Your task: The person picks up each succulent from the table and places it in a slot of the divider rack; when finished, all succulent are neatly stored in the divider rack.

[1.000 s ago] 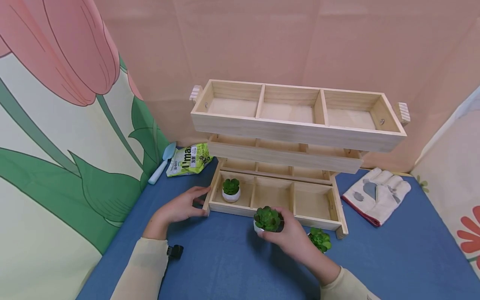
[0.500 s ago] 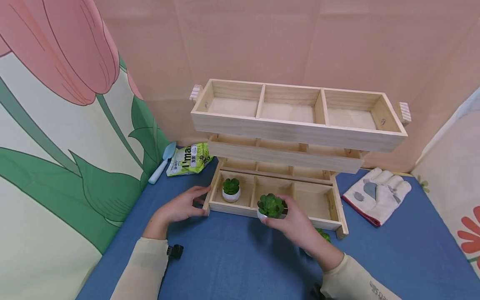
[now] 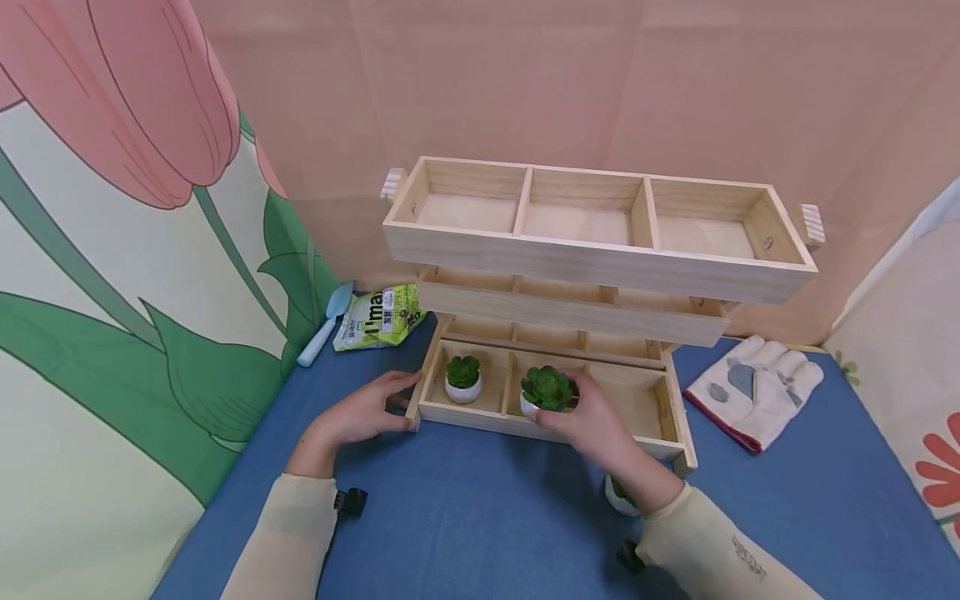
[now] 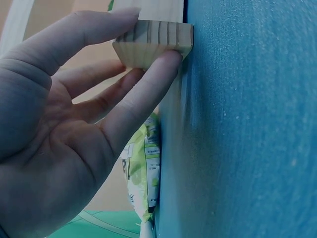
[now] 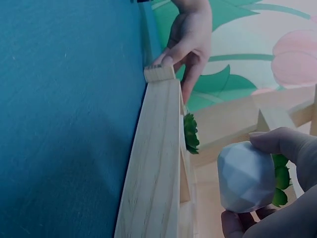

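My right hand (image 3: pixel 600 421) holds a small white faceted pot with a green succulent (image 3: pixel 546 387) over the middle compartment of the lowest wooden planter box (image 3: pixel 465 418). In the right wrist view, thumb and fingers pinch the white pot (image 5: pixel 246 176) from both sides. My left hand (image 3: pixel 367 410) grips the front left corner of the wooden stand, thumb and fingers around the end of its rail (image 4: pixel 153 42). Another potted succulent (image 3: pixel 462 379) stands in the left compartment. A third potted succulent (image 3: pixel 619 497) sits on the blue table, partly hidden behind my right forearm.
Above the lowest box rise further three-compartment tiers, the top box (image 3: pixel 592 265) overhanging the others. A green-and-white bag (image 3: pixel 380 318) and a light blue trowel (image 3: pixel 324 327) lie at left. White gloves (image 3: pixel 753 392) lie at right.
My right hand has carried the succulent pot forward and slightly right, from in front of the box to over the middle compartment. The left hand has stayed put.
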`<control>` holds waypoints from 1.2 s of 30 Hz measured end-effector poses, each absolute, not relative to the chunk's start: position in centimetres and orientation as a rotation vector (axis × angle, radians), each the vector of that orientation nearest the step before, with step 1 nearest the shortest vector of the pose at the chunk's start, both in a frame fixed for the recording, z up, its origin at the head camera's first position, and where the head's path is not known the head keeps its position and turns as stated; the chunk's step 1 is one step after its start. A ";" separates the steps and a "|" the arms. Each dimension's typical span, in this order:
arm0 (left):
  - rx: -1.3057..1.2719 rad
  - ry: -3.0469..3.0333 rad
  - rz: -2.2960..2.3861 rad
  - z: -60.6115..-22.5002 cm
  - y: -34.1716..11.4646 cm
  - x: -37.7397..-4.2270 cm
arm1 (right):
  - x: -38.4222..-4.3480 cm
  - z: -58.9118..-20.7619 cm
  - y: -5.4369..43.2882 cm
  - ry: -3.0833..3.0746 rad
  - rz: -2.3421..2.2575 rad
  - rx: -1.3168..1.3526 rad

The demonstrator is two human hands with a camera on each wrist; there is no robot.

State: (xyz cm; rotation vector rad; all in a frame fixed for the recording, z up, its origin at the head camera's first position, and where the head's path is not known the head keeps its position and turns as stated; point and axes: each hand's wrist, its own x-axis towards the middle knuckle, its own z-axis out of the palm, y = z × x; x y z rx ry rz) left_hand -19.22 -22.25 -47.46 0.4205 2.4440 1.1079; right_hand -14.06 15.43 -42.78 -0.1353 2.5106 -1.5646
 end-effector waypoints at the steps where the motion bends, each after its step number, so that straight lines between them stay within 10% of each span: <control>1: 0.421 2.445 1.109 -47.4 -22.2 -19.2 | -14.3 -42.8 15.4 2.514 -1.565 -0.145; 36: 0.419 2.447 1.093 -47.7 -22.3 -19.3 | -18.5 -44.9 14.3 2.584 -1.395 0.052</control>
